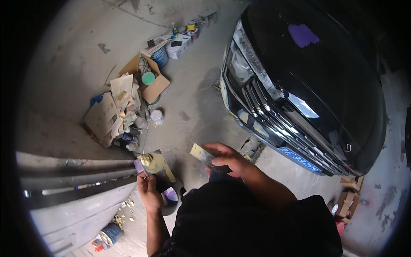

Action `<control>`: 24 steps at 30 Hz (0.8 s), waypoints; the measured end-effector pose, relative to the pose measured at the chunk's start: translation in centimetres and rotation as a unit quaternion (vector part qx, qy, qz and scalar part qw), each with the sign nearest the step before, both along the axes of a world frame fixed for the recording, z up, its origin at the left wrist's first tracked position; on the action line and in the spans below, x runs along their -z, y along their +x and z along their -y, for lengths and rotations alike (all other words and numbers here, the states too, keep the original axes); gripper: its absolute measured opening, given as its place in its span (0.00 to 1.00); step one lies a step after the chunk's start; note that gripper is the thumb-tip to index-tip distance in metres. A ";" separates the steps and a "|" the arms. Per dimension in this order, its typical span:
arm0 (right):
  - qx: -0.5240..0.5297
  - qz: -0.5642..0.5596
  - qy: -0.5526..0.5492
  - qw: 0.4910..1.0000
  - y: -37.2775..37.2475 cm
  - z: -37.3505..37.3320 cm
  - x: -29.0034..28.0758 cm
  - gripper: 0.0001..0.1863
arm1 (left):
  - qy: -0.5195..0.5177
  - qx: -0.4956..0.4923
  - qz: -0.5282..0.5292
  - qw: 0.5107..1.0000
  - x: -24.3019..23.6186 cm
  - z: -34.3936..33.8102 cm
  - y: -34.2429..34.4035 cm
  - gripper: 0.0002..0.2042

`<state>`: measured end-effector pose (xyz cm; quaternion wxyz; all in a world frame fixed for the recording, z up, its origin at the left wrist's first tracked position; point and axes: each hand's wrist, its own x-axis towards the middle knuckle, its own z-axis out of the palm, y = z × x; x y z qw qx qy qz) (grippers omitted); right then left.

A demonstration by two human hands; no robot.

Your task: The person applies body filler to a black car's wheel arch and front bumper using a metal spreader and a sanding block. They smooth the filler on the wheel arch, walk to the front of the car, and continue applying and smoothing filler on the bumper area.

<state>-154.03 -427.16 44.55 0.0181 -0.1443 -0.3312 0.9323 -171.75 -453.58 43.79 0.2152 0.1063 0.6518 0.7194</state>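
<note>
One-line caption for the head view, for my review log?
Left hand holds a putty-smeared board, right hand a flat spreader, beside a black car on a workshop floor.

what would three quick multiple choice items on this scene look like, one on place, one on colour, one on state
1. Where is the black car in the head view?
A. upper right
B. lower left
C. behind the cardboard pile

2. What colour is the putty on the board in the left hand?
A. red
B. yellowish
C. blue

3. How is the right hand?
A. empty and flat
B. resting on the car
C. closed on a flat scraper

Answers:
1. A, the car fills the upper right, with the cardboard pile on the floor to its left.
2. B, a yellowish smear covers the dark board.
3. C, the fingers wrap the scraper's dark end, and its pale tip sticks out to the left.
</note>
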 end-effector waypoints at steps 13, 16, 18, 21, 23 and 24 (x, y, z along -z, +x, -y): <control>0.467 0.060 -0.045 0.881 0.7 -5.2 5.9 0.32 | -0.094 0.459 -0.004 0.883 3.7 -29.7 -15.7 0.10; 0.585 0.042 -0.046 0.809 -0.4 -2.9 9.4 0.30 | -0.141 0.567 -0.015 0.812 6.9 -35.0 -18.6 0.11; 0.666 0.040 -0.059 0.742 -1.5 -0.7 10.0 0.30 | -0.154 0.633 -0.002 0.759 7.8 -37.1 -18.9 0.10; 0.740 0.078 -0.082 0.663 -3.2 2.7 10.8 0.30 | -0.162 0.712 -0.002 0.684 9.1 -39.4 -18.7 0.09; 0.765 0.089 -0.082 0.632 -3.4 4.7 12.4 0.31 | -0.171 0.747 0.005 0.642 10.4 -40.4 -18.0 0.09; 0.773 0.107 -0.071 0.621 -3.4 5.4 13.2 0.31 | -0.176 0.761 -0.001 0.625 11.2 -40.7 -17.6 0.08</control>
